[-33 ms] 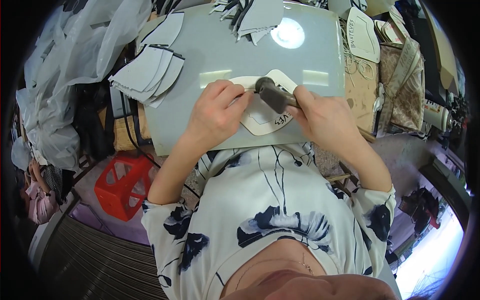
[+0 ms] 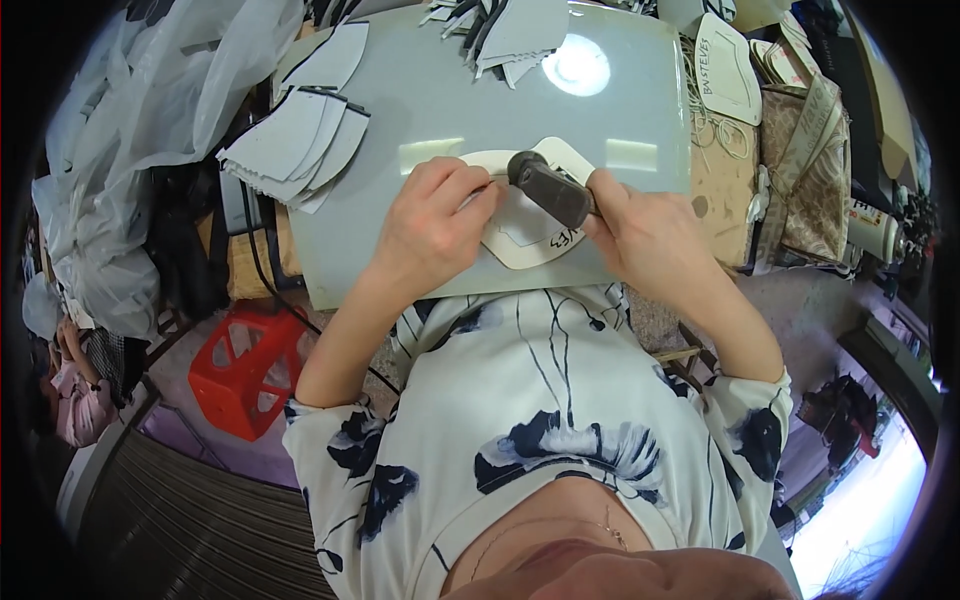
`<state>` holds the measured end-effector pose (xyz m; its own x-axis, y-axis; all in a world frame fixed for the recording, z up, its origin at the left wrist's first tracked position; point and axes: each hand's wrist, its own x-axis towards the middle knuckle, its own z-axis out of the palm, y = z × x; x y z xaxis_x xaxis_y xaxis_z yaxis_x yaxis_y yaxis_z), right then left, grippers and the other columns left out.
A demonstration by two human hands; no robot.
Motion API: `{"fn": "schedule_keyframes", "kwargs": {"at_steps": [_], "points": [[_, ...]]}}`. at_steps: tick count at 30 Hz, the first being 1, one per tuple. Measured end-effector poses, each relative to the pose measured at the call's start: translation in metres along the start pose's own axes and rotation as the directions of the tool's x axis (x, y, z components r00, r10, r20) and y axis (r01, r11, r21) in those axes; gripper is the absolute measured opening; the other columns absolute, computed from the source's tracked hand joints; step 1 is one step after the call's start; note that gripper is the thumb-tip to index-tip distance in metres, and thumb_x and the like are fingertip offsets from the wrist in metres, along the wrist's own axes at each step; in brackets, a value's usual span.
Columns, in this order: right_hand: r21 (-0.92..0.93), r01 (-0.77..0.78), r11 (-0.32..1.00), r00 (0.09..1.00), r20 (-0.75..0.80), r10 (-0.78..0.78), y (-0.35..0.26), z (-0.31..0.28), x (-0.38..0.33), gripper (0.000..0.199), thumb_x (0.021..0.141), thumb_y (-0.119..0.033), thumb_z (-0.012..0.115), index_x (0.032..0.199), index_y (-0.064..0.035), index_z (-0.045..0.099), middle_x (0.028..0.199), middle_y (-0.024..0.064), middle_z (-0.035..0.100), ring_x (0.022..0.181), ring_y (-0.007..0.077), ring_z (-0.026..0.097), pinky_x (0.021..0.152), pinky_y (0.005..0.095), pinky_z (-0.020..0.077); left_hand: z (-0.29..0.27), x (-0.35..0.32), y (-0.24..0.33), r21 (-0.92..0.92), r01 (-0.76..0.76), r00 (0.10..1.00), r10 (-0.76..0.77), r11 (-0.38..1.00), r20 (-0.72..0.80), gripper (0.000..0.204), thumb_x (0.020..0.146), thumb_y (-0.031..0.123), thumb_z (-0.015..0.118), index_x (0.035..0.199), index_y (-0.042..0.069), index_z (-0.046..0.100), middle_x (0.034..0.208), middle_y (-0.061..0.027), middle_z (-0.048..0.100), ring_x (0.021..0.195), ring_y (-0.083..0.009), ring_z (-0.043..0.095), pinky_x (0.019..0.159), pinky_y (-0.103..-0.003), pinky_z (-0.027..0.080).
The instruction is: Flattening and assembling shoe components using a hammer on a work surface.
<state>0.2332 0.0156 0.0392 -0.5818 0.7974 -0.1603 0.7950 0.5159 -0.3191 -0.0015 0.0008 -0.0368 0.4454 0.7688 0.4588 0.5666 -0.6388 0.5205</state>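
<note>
A pale flat template, cream-edged with dark marks, lies on the grey tabletop close to my body. Over it, my right hand is closed round the short handle of a hammer. The dark metal hammer head points left, beside my left fingertips. My left hand is closed, thumb and fingers pressed together at the template's upper left edge. What lies between those fingers is hidden. Inside the template's border shows a white piece, partly covered by the hammer.
Fanned white cut pieces with dark edges lie at the table's left, more at the far edge. Another template rests on clutter at the right, by a patterned bag. A red stool stands lower left; a person sits beyond.
The hammer head has tilted, its broad side now turned more upward. My hands stay in nearly the same place, still closed.
</note>
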Motion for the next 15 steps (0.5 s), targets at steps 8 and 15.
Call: {"fn": "schedule_keyframes", "kwargs": {"at_steps": [8,15], "points": [[0.020,-0.041,0.999,0.999,0.027,0.040,0.0004,0.0010,0.0039,0.032,0.095,-0.033,0.057,0.085,-0.0040,0.047,0.061,0.0109,0.061,0.051,0.0307,0.060,0.047,0.0402,0.0450,-0.0051,-0.0050,0.0005,-0.021,0.027,1.000,-0.027,0.999,-0.005,0.027,0.069,-0.003,0.068,0.095,0.000,0.069,0.092,-0.0078,0.061,0.086,-0.0290,0.058,0.074,-0.038,0.050],[-0.007,0.031,0.999,0.996,0.083,-0.031,-0.0011,0.0046,0.0069,0.032,0.094,-0.033,0.058,0.085,-0.0038,0.047,0.061,0.0118,0.061,0.052,0.0309,0.060,0.046,0.0397,0.0448,-0.0073,-0.0068,0.0031,-0.016,0.050,0.999,-0.049,0.999,0.012,0.027,0.068,-0.003,0.069,0.095,0.000,0.069,0.094,-0.0081,0.062,0.087,-0.0293,0.058,0.074,-0.038,0.050]]}}
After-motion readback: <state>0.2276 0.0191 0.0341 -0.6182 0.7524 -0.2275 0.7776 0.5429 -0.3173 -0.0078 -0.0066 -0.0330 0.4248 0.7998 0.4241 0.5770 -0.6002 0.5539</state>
